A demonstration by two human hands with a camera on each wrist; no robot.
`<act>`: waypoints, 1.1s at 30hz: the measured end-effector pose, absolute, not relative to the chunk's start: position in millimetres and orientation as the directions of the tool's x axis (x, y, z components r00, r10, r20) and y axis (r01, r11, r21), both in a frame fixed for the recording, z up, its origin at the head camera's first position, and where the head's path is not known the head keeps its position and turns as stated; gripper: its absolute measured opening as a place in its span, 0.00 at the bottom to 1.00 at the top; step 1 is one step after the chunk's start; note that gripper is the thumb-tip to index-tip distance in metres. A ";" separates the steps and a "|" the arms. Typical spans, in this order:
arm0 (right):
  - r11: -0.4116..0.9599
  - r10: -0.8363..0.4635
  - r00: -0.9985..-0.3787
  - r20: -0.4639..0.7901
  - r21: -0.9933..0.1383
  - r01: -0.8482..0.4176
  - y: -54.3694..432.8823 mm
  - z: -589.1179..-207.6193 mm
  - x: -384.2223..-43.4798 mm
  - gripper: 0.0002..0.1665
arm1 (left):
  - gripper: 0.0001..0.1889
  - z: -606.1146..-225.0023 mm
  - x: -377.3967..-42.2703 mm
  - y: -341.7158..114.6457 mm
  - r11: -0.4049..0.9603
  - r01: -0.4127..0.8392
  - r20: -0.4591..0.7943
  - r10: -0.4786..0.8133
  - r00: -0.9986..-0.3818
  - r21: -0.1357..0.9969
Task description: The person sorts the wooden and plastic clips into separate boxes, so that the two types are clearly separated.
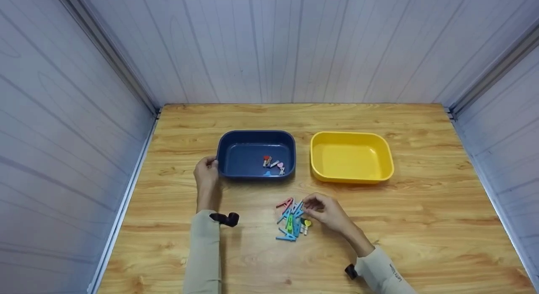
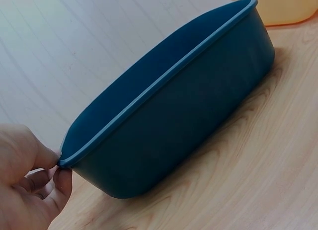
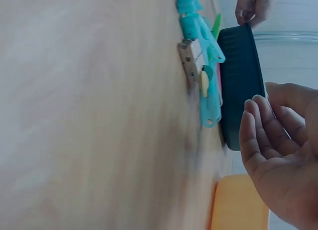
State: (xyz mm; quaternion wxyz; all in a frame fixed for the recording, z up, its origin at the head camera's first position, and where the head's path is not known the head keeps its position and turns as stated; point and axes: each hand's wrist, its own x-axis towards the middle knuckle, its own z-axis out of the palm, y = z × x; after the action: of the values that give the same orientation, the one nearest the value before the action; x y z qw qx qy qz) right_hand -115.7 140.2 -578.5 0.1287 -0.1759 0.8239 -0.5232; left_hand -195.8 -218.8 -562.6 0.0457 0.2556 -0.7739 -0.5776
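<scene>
My left hand (image 1: 207, 172) pinches the rim of a dark blue bin (image 1: 256, 176) at its left end; the left wrist view shows thumb and fingers on that rim. Inside the bin lie several small wooden clips (image 1: 274, 164) with coloured tops, one a red heart. Beside a pile of plastic clothespins (image 1: 290, 220), mostly blue with a green and a red one, my right hand (image 1: 326, 210) hovers with loosely bent fingers. In the right wrist view nothing shows between its thumb and fingers. A small clip with a yellow heart (image 1: 308, 223) lies at the pile's right side.
A yellow bin (image 1: 352, 179) stands to the right of the blue one, with a gap between them. Pale panels (image 1: 273, 49) enclose the wooden table (image 1: 429, 226) at the back and both sides.
</scene>
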 end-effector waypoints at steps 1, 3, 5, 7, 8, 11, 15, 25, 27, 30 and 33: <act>0.396 -0.422 -0.906 -0.030 -0.905 -0.154 140.2 -578.3 -114.2 0.12 | 0.13 -562.7 -195.8 -218.8 0.193 -0.344 -0.230 -0.447 -0.864 0.919; 0.399 -0.419 -0.907 -0.036 -0.905 -0.149 140.0 -577.8 -110.9 0.13 | 0.13 -562.5 -195.9 -218.6 0.175 -0.344 -0.238 -0.446 -0.863 0.922; 0.405 -0.419 -0.907 -0.037 -0.902 -0.150 139.9 -578.1 -107.5 0.13 | 0.13 -562.6 -195.6 -218.5 0.168 -0.344 -0.240 -0.445 -0.863 0.924; 0.412 -0.417 -0.908 -0.040 -0.899 -0.150 140.4 -581.0 -105.1 0.14 | 0.13 -562.6 -195.4 -218.7 0.168 -0.341 -0.238 -0.443 -0.864 0.925; 0.415 -0.418 -0.907 -0.043 -0.897 -0.149 141.0 -583.4 -104.2 0.14 | 0.13 -562.5 -195.5 -218.7 0.167 -0.338 -0.236 -0.444 -0.865 0.926; 0.430 -0.423 -0.905 -0.057 -0.891 -0.145 143.7 -592.2 -103.1 0.13 | 0.13 -562.8 -196.1 -219.3 0.191 -0.334 -0.222 -0.446 -0.867 0.923; 0.435 -0.435 -0.897 -0.081 -0.891 -0.130 146.2 -601.1 -102.3 0.12 | 0.13 -563.3 -196.5 -219.9 0.257 -0.320 -0.183 -0.442 -0.878 0.912; 0.465 -0.473 -0.878 -0.077 -0.868 -0.174 143.6 -603.5 -101.0 0.15 | 0.12 -564.2 -195.6 -219.8 0.340 -0.284 -0.116 -0.439 -0.891 0.896; 0.479 -0.482 -0.872 -0.082 -0.858 -0.183 142.8 -602.8 -100.7 0.15 | 0.12 -564.0 -195.6 -219.5 0.335 -0.283 -0.116 -0.442 -0.890 0.899; 0.492 -0.489 -0.867 -0.092 -0.850 -0.187 141.6 -601.9 -100.8 0.15 | 0.12 -564.1 -195.8 -219.2 0.326 -0.280 -0.114 -0.446 -0.888 0.903; 0.497 -0.491 -0.865 -0.105 -0.849 -0.180 140.8 -600.8 -101.2 0.15 | 0.12 -563.7 -196.5 -219.2 0.315 -0.286 -0.125 -0.445 -0.887 0.905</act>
State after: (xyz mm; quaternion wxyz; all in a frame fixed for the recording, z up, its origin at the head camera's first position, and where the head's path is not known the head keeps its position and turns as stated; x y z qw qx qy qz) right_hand -101.2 140.8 -600.8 0.1690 -0.1978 0.8485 -0.4608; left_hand -196.5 -219.2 -563.7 0.0737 0.2265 -0.8075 -0.5397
